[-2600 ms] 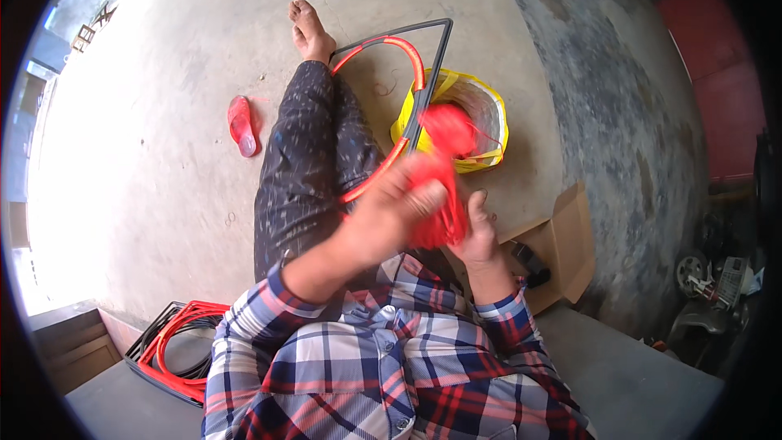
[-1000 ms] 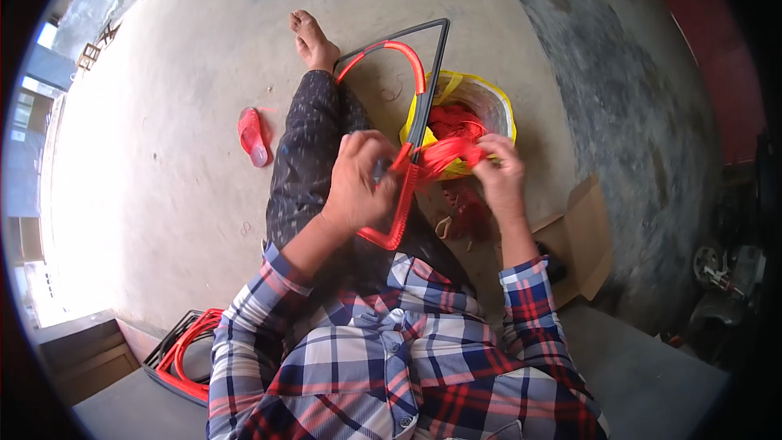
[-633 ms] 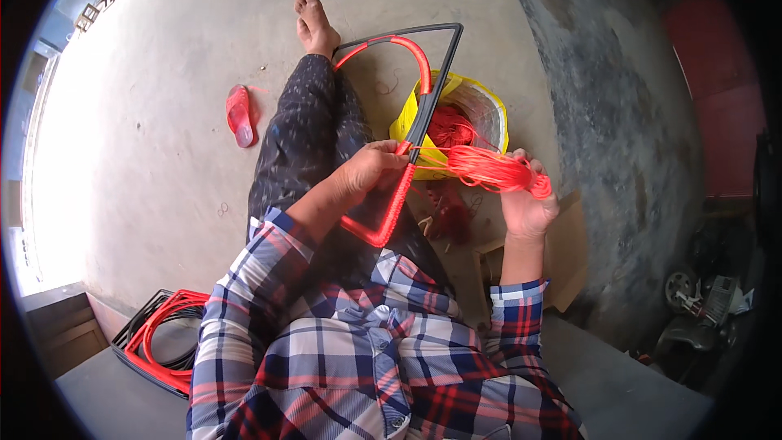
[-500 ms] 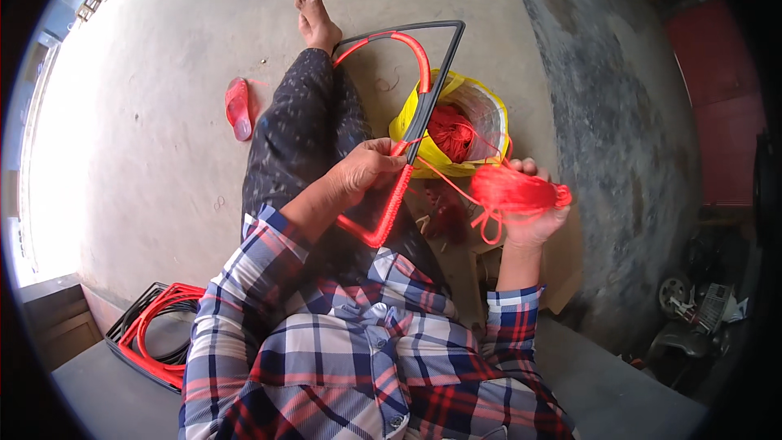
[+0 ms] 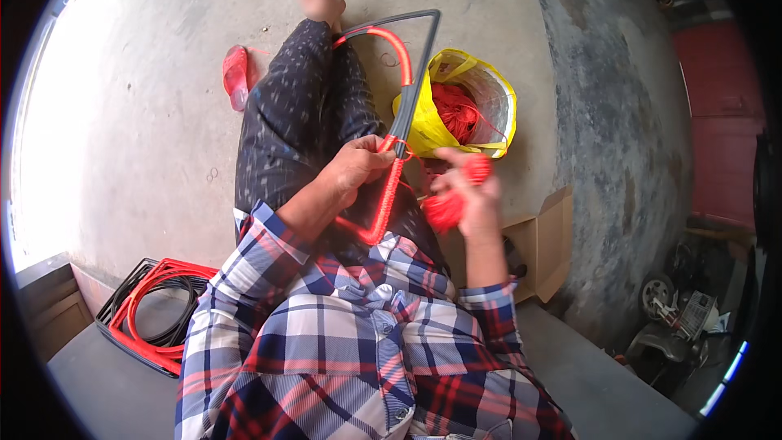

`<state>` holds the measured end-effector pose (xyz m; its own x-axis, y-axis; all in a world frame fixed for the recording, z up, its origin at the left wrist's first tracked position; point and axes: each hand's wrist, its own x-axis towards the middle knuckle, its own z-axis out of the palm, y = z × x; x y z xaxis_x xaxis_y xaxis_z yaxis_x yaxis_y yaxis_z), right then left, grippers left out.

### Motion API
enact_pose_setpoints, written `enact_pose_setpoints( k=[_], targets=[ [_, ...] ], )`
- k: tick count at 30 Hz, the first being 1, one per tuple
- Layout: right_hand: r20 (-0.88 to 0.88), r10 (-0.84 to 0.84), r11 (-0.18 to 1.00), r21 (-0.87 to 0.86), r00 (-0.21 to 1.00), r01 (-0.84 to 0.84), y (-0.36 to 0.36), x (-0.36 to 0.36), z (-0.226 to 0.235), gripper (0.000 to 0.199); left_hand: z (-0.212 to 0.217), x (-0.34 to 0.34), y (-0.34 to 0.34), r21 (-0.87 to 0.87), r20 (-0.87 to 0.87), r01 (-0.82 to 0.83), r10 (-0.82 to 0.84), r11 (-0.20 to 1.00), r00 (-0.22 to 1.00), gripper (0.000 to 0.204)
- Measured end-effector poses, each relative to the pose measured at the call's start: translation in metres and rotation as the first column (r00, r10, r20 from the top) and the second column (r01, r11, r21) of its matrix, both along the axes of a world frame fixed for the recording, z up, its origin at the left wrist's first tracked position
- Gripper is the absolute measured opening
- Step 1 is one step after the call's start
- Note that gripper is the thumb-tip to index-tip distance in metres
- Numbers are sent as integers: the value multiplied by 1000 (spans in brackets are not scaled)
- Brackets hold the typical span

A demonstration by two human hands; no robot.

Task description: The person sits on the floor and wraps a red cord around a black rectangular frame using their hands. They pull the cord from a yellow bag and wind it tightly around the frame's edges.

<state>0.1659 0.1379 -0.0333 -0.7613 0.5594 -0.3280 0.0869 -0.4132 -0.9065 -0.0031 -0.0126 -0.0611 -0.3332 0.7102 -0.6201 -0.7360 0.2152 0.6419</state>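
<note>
A: Where is the frame [image 5: 423,57], and what has hold of it?

B: It stands tilted above the lap, its black bars leaning past the yellow bag [image 5: 430,124]. The left hand [image 5: 356,169] pinches it between thumb and fingers, near where the red wrapping [image 5: 385,200] meets bare black

A: And the right hand [image 5: 479,197]?

B: It holds a bundle of red cord [image 5: 444,210], just beside the frame. Blur hides how firmly the fingers close on it

A: What could go wrong?

B: A small loop of cord sits by the left thumb. If that pinch eases, I'd expect the last turns to slacken. The bundle looks loosely gathered, so a quick swing might spill strands or tangle them. The bag's rim is near too, and a trailing end could catch there
</note>
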Motion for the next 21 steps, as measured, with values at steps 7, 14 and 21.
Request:
enact_pose_setpoints(
  k=[7, 14, 21],
  targets=[
    [-39, 95, 993, 77, 995, -92, -13, -33, 12, 13, -1, 3, -7, 56, 71, -38, 34, 998, 997, 5],
    [-47, 244, 970, 2, 969, -244, -46, -23, 39, 15, -3, 5, 9, 18, 180, -92, 87, 996, 980, 9],
    [25, 206, 978, 39, 978, -207, -3, -6, 67, 15, -4, 1, 1, -3, -69, -64, 64, 998, 996, 11]
  ],
)
